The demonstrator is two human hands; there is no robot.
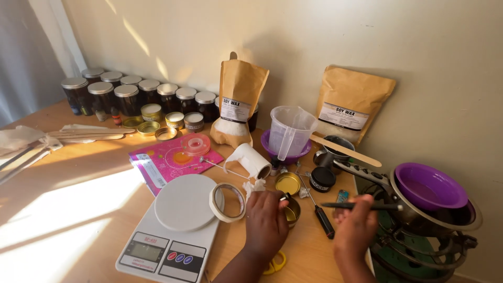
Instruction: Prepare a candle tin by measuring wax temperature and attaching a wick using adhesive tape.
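Fingers point(272, 202) steadying round metal tin point(291, 209), slim black tool point(361, 206)

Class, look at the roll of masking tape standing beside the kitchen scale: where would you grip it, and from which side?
Grip the masking tape roll across its rim from above. It stands on edge, leaning against the scale, so its top arc is free; the left hand sits close on its right side.

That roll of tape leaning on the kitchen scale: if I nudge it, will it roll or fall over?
The tape roll stands on edge against the scale, so a nudge would probably tip it flat or set it rolling. It looks thin and hollow, likely light. The left hand is close beside it.
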